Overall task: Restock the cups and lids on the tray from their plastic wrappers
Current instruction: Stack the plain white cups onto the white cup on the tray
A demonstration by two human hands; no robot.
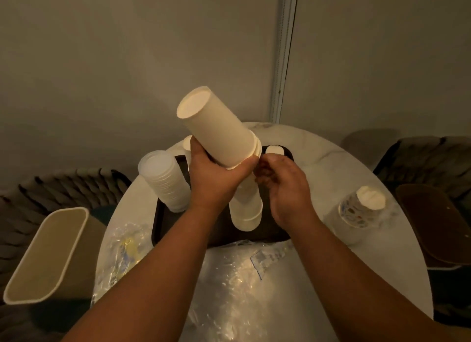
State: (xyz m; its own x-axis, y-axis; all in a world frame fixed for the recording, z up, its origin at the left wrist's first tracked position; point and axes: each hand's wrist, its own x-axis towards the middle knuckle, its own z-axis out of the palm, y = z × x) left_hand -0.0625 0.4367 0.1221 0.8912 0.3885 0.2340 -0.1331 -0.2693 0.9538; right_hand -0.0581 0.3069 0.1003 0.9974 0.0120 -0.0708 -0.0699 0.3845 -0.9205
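Fingers of the left hand grip tilted stacked cups; right hand curls loosely, holding nothing.

Left grip curled tight, right grip seemingly pinching

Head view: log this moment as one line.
left hand grips cup stack, raised, tilted | right hand fingers curled at stack rim | lids, cups on tray

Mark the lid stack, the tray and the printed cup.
lid stack [164, 181]: head view, side of the stack.
tray [158, 221]: head view, bare left rim.
printed cup [356, 214]: head view, patterned side wall.
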